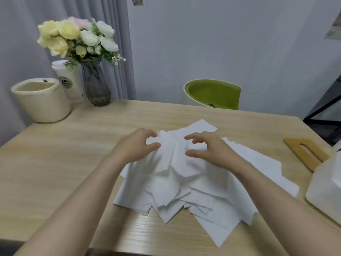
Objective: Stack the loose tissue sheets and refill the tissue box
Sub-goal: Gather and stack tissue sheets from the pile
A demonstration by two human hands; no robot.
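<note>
A pale wood-grain bench (73, 154) fills most of the view. At its middle lies a loose, overlapping heap of white tissue sheets (184, 182), corners pointing every way. Two bare forearms reach in from the near edge. The left hand (137, 145) sits at the heap's far left, thumb and fingers curled and pinching a sheet's edge. The right hand (208, 148) hovers over the heap's far right, fingers spread and bent like a claw; whether it touches the paper I cannot tell. At the right edge stands a white tissue box (326, 187), partly out of view, with its wooden slotted lid (306, 152) lying flat just behind it. Far left stand a cream bin (40, 100), a vase (96, 85) of flowers and a cup (68, 80). A green chair (214, 93) sits behind the bench.
</note>
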